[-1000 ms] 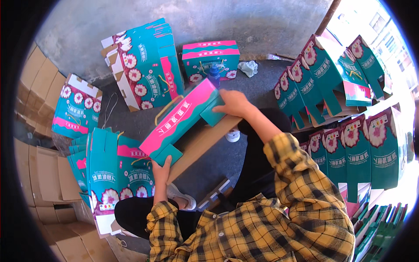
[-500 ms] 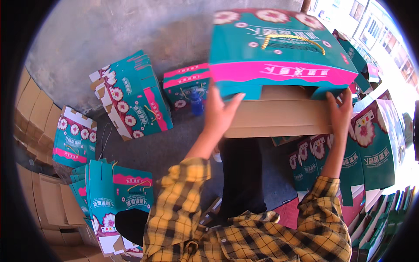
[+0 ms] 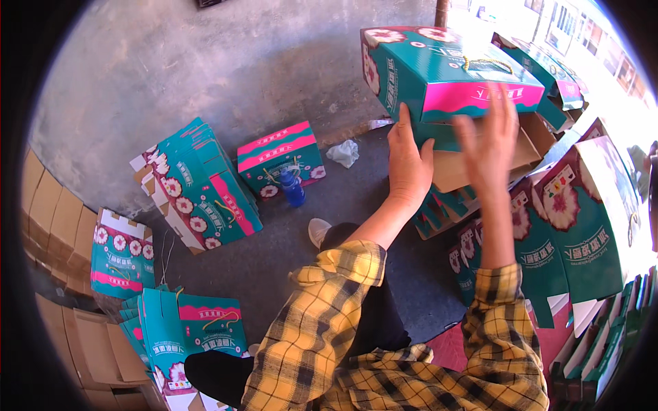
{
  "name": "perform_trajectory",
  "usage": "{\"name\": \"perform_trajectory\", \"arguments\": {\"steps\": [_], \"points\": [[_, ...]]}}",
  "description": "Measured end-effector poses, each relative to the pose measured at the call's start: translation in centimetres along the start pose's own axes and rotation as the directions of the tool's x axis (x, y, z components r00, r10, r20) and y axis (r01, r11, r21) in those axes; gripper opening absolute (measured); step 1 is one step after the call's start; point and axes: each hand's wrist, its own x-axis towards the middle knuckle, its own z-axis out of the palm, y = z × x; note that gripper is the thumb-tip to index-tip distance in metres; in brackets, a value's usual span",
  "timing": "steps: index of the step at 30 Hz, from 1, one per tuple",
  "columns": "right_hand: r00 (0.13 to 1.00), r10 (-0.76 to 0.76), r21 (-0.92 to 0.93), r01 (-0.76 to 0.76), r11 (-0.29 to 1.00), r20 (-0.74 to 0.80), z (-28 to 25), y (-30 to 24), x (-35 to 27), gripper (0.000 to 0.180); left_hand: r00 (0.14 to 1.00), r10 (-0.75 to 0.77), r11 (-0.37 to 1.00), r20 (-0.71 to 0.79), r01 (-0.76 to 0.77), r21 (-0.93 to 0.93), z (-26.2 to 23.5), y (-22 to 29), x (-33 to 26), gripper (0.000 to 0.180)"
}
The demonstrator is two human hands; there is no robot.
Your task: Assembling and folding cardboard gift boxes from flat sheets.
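A teal carton box (image 3: 404, 75) with a pink band, flower pictures and a yellow rope handle is at the upper right, its brown cardboard inside showing at the bottom. My left hand (image 3: 411, 161) grips the lower left corner of this box, fingers against the outer side and thumb lower down. Smeared by motion, my right hand (image 3: 488, 140) is raised in front of the box's pink side with its fingers apart; nothing shows in it. Just below the box lie teal folded cartons (image 3: 439, 216), partly hidden by my arms.
A blue bottle (image 3: 293, 188) stands by another teal box (image 3: 279, 154) near the grey wall. Stacks of flat cartons (image 3: 199, 185) are on the left, with brown cardboard (image 3: 58, 205) beyond. Larger teal cartons (image 3: 582, 226) line the right. A crumpled white bag (image 3: 343, 153) lies on the floor.
The box has moved right and farther from me, turning so its left side shows. My right hand has left its lower right edge; my left hand has shifted right with the box.
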Motion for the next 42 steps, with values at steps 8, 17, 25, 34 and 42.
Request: {"name": "perform_trajectory", "arguments": {"steps": [8,17,25,34,42], "points": [[0.987,-0.103,-0.262,0.132,0.956,0.122,5.0,-0.1,4.2,0.061,0.943,0.035,0.973,0.331,-0.108,0.205,-1.8,0.5,1.0,0.072],[0.998,-0.053,-0.576,0.069,0.814,0.045,7.1,9.2,4.9,0.054,0.650,0.681,0.699,0.337,-0.714,-0.038,-17.1,14.5,-8.4,0.029],[0.978,-0.139,-0.626,0.208,0.752,0.158,9.2,18.1,6.6,0.051,0.456,0.820,0.553,-0.345,-0.787,0.274,-22.8,18.0,-16.2,0.020],[0.845,-0.514,-0.038,0.524,0.851,0.148,9.8,-1.6,5.2,0.045,0.563,0.825,0.490,-0.042,-0.677,0.550,-33.5,18.6,-23.1,0.025],[0.681,-0.629,0.500,0.422,0.756,0.376,8.4,-19.8,-6.7,0.046,0.848,0.073,0.119,-0.525,0.516,0.849,-54.4,6.7,-36.2,0.029]]}}
